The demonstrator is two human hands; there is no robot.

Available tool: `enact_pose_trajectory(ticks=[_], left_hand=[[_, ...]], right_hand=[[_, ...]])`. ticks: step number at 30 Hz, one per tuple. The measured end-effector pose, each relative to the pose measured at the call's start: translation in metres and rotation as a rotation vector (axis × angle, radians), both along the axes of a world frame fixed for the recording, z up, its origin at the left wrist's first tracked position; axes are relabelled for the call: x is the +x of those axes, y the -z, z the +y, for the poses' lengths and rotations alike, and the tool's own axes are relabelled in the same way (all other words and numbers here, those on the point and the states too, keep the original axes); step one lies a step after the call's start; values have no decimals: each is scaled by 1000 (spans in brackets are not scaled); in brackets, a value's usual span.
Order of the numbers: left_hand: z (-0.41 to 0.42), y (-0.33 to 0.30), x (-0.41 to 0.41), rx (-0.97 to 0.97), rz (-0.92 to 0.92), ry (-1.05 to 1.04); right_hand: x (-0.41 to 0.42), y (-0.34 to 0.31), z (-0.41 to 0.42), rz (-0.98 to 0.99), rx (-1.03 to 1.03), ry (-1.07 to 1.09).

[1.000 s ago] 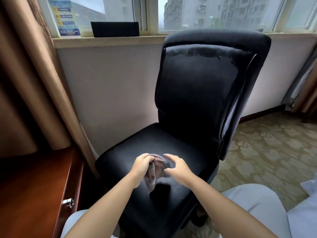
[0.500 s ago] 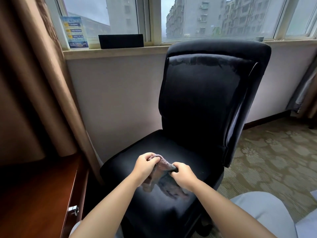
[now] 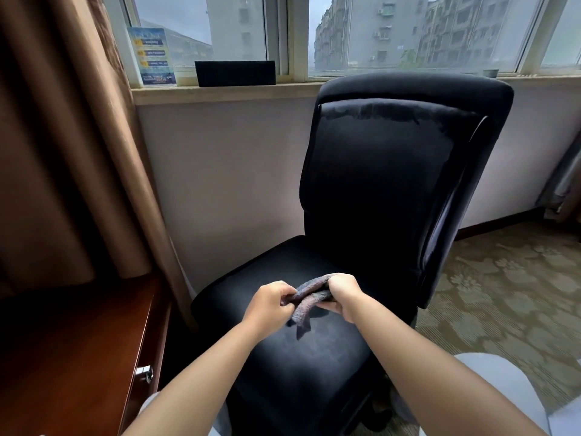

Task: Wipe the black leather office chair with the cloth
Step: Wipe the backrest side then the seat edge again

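The black leather office chair [image 3: 386,190] stands in front of me, its tall back toward the window and its seat facing me. Above the middle of the seat I hold a small grey-brown cloth [image 3: 309,298] between both hands. My left hand [image 3: 270,305] pinches its left end with curled fingers. My right hand [image 3: 344,295] grips the other end, and a corner of the cloth hangs down between them. The cloth is bunched and does not touch the seat.
A brown wooden desk [image 3: 78,357] with a drawer knob stands at the left, under a tan curtain [image 3: 94,136]. The windowsill [image 3: 220,89] carries a blue card and a black box. Patterned carpet [image 3: 503,294] lies to the right. My knees show at the bottom.
My right hand went from open beside the cloth to gripping its end. Both hands have lifted the cloth and pulled it into a strip between them.
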State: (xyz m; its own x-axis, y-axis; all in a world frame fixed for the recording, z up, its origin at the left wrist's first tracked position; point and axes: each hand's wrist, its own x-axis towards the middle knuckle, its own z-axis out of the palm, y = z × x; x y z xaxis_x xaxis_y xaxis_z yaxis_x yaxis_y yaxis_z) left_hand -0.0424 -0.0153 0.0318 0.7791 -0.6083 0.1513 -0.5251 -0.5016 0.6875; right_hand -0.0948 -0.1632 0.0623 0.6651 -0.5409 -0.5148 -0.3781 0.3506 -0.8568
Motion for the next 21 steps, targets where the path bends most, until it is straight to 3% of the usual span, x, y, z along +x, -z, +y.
enact_pose_trajectory(ticks=[9,12,15,18,21], left_hand=[[4,13,-2,17,-146,28],[3,16,-4,27,-156,49],[-2,16,-7,118,-162,53],[-7,16,-1,231,-306,-34],[-7,17,13,307,-337,-97]], right_hand=[[4,5,2,-6,-94,117],[7,7,3,-3,-11,163],[14,9,4,-16,39,167],[22,10,0,-19,22,152],[29,15,-10,25,-76,32]])
